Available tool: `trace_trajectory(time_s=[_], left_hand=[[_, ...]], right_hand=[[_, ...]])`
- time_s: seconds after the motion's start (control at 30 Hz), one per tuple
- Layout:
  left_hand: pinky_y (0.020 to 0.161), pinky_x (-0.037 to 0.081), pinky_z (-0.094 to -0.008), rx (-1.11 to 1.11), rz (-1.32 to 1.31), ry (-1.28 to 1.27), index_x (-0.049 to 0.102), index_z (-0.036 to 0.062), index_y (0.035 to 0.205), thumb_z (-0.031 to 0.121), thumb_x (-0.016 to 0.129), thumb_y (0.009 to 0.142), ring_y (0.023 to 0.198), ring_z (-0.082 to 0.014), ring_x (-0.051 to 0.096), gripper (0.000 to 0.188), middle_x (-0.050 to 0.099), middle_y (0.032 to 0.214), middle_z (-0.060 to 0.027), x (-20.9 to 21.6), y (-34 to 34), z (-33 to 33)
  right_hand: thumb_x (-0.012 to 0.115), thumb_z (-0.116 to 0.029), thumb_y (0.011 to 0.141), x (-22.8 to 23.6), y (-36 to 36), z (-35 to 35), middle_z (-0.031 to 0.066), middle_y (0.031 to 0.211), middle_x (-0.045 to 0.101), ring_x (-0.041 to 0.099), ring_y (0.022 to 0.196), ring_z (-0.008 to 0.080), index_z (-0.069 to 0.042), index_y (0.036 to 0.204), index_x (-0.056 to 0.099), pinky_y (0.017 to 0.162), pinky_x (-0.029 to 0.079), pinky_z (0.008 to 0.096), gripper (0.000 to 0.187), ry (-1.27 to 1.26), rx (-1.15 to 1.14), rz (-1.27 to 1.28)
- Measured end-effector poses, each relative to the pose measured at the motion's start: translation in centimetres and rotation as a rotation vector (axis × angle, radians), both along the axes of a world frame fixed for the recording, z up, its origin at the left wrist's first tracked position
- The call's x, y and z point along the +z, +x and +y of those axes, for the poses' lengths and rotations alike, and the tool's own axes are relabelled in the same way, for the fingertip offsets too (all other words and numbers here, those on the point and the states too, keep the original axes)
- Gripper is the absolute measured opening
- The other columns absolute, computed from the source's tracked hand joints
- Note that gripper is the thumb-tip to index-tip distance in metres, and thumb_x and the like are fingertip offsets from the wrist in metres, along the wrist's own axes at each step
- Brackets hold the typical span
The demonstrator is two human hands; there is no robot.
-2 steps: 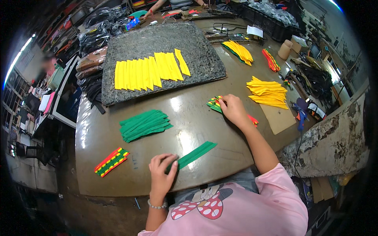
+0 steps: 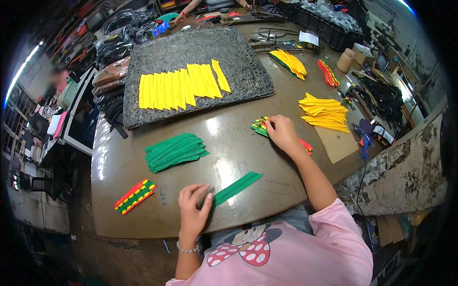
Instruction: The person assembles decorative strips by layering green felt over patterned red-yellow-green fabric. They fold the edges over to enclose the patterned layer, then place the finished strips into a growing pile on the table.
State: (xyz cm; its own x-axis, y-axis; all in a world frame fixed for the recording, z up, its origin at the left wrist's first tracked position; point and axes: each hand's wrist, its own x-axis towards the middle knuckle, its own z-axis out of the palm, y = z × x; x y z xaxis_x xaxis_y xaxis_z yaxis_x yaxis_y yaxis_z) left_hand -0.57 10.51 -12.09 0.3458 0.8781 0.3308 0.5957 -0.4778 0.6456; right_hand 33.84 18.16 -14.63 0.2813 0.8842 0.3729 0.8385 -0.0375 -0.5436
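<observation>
Between the green piece (image 2: 238, 188) and table edge (image 2: 268, 214), tabletop (image 2: 257, 202) lies open.

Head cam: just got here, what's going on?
Someone is sorting through coloured strips by hand at a table. The right hand is on the multicoloured strips; its grip is unclear. The left hand is open at the near end of a flat green piece. A green pile lies beyond the left hand, a yellow pile partly on a card to the right, and yellow strips in a row on a dark slab.
</observation>
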Motion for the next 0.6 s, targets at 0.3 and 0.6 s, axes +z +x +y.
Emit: trace_trajectory(time_s=[0.3,0.6], left_hand=[[0.109,0.038,-0.0461,-0.486,0.108,0.089,0.055,0.0102,0.139,0.024,0.066,0.095,0.130,-0.0361,0.048,0.048,0.056,0.135,-0.0147,2.9,10.2,8.1],[0.111,0.032,-0.0528,-0.517,0.313,0.256,0.053,0.0160,0.144,0.040,0.052,0.102,0.140,-0.0342,0.040,0.048,0.050,0.148,-0.0068,-3.8,18.3,12.5]], right_hand=[[0.062,-0.017,0.093,-0.7,0.2,-0.1,0.0261,0.086,0.069,0.068,0.080,0.0451,0.002,0.089,0.071,0.076,0.054,0.0515,0.022,0.071,-0.085,0.191],[0.066,-0.019,0.093,-1.4,2.0,0.0,0.0240,0.086,0.071,0.070,0.081,0.0421,0.002,0.093,0.072,0.073,0.055,0.0467,0.021,0.041,-0.036,0.358]])
